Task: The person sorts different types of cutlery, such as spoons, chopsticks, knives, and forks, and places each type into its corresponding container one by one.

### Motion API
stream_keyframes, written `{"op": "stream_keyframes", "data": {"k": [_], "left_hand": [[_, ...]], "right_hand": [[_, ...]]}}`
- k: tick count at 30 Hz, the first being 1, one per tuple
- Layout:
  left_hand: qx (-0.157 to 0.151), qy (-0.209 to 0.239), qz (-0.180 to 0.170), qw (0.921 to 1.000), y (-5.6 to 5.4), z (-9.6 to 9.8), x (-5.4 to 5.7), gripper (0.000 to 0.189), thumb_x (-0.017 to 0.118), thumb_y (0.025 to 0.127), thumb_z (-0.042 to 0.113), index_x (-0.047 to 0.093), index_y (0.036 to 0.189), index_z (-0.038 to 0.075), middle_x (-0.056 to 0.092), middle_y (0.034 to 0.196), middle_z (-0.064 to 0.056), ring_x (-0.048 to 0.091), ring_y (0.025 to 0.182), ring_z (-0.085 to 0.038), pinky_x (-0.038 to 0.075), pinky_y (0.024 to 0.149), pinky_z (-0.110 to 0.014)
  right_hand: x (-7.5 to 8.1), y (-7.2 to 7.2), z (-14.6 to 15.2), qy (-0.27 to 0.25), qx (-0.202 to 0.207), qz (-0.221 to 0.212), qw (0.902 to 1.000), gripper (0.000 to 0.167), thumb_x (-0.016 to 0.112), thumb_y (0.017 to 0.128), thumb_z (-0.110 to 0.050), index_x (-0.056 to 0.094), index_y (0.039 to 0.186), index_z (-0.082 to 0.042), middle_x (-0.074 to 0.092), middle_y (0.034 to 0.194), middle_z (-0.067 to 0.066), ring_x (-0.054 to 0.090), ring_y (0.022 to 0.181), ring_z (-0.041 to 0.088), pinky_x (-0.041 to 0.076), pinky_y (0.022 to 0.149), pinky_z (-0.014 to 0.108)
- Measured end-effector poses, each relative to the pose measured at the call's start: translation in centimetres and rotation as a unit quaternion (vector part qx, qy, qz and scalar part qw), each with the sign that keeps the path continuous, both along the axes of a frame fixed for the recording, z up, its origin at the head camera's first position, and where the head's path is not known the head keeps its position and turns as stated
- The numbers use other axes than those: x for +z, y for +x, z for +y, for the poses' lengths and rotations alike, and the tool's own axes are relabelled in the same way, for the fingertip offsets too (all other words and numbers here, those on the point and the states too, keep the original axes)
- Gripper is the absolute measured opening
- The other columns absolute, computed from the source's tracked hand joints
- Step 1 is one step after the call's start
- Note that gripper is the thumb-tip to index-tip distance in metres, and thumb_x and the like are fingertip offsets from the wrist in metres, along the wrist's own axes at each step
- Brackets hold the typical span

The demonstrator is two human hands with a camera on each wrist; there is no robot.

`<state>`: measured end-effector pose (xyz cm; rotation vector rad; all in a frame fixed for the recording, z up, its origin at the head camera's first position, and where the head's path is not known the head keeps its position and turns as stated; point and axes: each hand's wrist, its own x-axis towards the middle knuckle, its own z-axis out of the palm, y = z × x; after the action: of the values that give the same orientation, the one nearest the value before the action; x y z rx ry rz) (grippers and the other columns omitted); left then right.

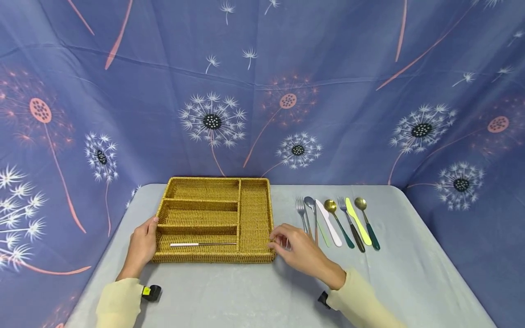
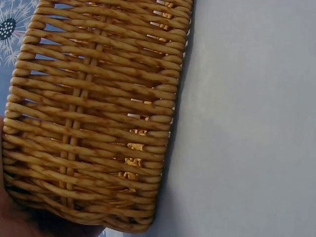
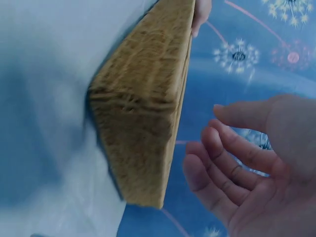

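Left hand [image 1: 141, 245]: grasping tray [image 1: 255, 212]
Right hand [image 1: 301, 253]: fingers released
Tray: right hand's ten o'clock, long axis nine-to-three

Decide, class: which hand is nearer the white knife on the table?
Right. The right hand is by the tray's right end, close to the white knife; the left hand is farther off, at the tray's left end.

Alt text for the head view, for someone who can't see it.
A left hand holds the left side of a four-compartment woven tray, with a white-handled utensil in its front compartment. A right hand, holding nothing, is by the tray's front right corner. Cutlery lies in a row to the right on a pale table.
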<state>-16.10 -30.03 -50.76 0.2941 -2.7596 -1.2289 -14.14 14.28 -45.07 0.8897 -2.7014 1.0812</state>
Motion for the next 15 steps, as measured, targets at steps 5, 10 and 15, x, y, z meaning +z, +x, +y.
{"op": "stream_keyframes", "data": {"k": [5, 10, 15], "left_hand": [[0.0, -0.002, 0.002, 1.0, 0.0, 0.0, 0.0, 0.065, 0.025, 0.119, 0.041, 0.044, 0.158, -0.008, 0.043, 0.158, -0.035, 0.037, 0.149, -0.057, 0.028, 0.125, -0.068], [0.001, -0.004, 0.006, 1.0, 0.0, 0.1, 0.0, 0.064, 0.026, 0.119, 0.04, 0.046, 0.157, -0.008, 0.044, 0.157, -0.035, 0.038, 0.148, -0.057, 0.029, 0.125, -0.068], [0.003, -0.005, 0.007, 1.0, 0.1, 0.2, 0.0, 0.064, 0.026, 0.12, 0.04, 0.046, 0.157, -0.007, 0.044, 0.157, -0.035, 0.038, 0.147, -0.058, 0.029, 0.124, -0.068]], "right_hand": [[-0.9, 0.4, 1.8, -0.007, -0.029, 0.008, 0.9995, 0.01, 0.079, 0.095, -0.005, 0.075, 0.099, -0.014, 0.062, 0.085, -0.015, 0.057, 0.072, 0.002, 0.053, 0.063, 0.021], [-1.7, 0.8, 3.5, -0.006, -0.063, -0.005, 0.998, 0.012, 0.081, 0.094, -0.004, 0.074, 0.097, -0.013, 0.06, 0.081, -0.015, 0.054, 0.07, 0.0, 0.051, 0.06, 0.021], [-2.3, 1.2, 5.3, -0.013, -0.086, -0.025, 0.9959, 0.015, 0.082, 0.092, 0.001, 0.074, 0.095, -0.012, 0.061, 0.078, -0.013, 0.054, 0.067, -0.001, 0.05, 0.058, 0.021]]}}
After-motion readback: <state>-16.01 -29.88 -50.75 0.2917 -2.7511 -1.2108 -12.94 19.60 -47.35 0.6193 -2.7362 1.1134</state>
